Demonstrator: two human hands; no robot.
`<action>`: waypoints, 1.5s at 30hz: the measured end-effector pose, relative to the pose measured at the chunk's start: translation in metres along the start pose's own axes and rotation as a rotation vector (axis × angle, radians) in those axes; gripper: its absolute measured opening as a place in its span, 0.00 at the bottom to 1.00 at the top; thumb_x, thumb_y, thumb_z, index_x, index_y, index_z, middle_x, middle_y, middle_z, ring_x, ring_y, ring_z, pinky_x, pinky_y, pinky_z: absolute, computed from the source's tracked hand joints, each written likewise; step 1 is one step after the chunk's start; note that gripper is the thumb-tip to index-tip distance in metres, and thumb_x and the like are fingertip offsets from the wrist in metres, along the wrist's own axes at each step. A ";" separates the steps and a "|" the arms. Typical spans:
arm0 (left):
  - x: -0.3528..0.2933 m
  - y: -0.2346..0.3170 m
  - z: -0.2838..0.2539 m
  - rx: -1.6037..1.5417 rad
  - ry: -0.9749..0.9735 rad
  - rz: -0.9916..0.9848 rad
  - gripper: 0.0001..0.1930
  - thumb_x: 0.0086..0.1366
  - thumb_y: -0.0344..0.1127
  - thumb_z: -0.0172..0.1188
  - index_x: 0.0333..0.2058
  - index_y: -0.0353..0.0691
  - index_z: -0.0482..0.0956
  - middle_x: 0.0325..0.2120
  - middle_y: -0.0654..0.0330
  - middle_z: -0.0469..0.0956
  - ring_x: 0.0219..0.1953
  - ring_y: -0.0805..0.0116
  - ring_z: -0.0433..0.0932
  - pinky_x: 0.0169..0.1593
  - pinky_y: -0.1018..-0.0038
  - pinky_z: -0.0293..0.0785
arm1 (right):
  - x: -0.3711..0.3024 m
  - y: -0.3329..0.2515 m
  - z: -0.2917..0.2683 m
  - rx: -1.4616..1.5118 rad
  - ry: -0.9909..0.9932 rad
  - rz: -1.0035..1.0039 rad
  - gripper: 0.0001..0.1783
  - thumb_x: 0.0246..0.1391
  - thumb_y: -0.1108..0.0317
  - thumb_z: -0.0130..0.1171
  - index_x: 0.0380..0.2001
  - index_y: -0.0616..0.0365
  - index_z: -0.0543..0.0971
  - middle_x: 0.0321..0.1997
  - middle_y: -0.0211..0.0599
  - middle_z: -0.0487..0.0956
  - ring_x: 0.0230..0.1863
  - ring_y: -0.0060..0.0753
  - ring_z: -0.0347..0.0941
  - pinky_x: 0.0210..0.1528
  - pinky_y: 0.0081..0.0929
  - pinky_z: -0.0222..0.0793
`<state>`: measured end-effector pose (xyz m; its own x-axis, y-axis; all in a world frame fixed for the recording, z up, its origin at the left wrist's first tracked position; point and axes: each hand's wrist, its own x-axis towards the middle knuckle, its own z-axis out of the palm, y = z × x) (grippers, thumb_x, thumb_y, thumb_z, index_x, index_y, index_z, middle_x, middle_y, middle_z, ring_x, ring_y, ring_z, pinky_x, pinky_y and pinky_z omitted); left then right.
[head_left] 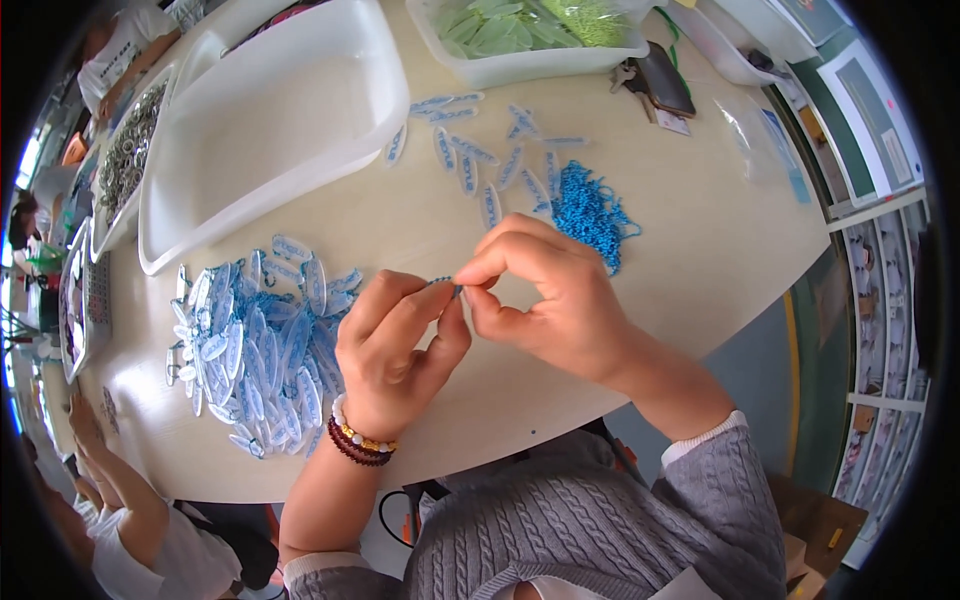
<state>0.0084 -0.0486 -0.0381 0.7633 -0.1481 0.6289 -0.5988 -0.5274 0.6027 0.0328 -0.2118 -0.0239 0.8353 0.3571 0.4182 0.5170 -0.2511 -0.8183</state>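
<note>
My left hand [392, 345], with beaded bracelets at its wrist, pinches a short blue ball chain [443, 281] between thumb and fingers. From the other side, my right hand [545, 290] closes thumb and forefinger on the end of the same chain. Whether a tag hangs on it is hidden by my fingers. Left of my left hand lies a heap of clear oval tags with blue lettering [260, 350], many with blue chains attached. Beyond my right hand are a pile of loose blue ball chains [590, 215] and several loose clear tags [468, 172].
A large white tray [270, 110] stands at the far left, beside a bin of metal rings [130, 140]. At the back, a white tub [540, 68] holds green pieces. A dark phone-like case [665, 80] with keys lies right of it. Other people sit along the left.
</note>
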 end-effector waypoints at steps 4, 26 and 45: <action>0.011 0.013 -0.012 -0.189 -0.178 -0.170 0.06 0.50 0.19 0.59 0.28 0.33 0.77 0.22 0.60 0.71 0.20 0.74 0.68 0.23 0.80 0.65 | 0.004 0.001 -0.023 0.199 -0.159 0.058 0.06 0.44 0.80 0.57 0.29 0.61 0.77 0.28 0.33 0.74 0.32 0.26 0.72 0.36 0.19 0.68; 0.069 -0.007 0.057 0.619 -0.553 -0.360 0.15 0.55 0.40 0.58 0.29 0.31 0.70 0.27 0.47 0.74 0.29 0.51 0.75 0.33 0.65 0.71 | 0.015 0.056 -0.089 -0.717 -0.342 0.040 0.04 0.46 0.70 0.56 0.25 0.57 0.73 0.28 0.34 0.73 0.31 0.38 0.72 0.32 0.32 0.67; 0.035 -0.003 0.010 -0.592 -0.395 -0.722 0.02 0.62 0.29 0.53 0.32 0.38 0.70 0.31 0.63 0.74 0.33 0.76 0.74 0.38 0.79 0.71 | 0.010 0.040 -0.094 0.304 -0.126 0.243 0.08 0.56 0.68 0.53 0.29 0.63 0.72 0.32 0.29 0.76 0.36 0.18 0.70 0.39 0.18 0.66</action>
<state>0.0391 -0.0612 -0.0228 0.9516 -0.2808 -0.1250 0.0954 -0.1166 0.9886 0.0791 -0.3032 -0.0152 0.8872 0.4320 0.1618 0.2126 -0.0715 -0.9745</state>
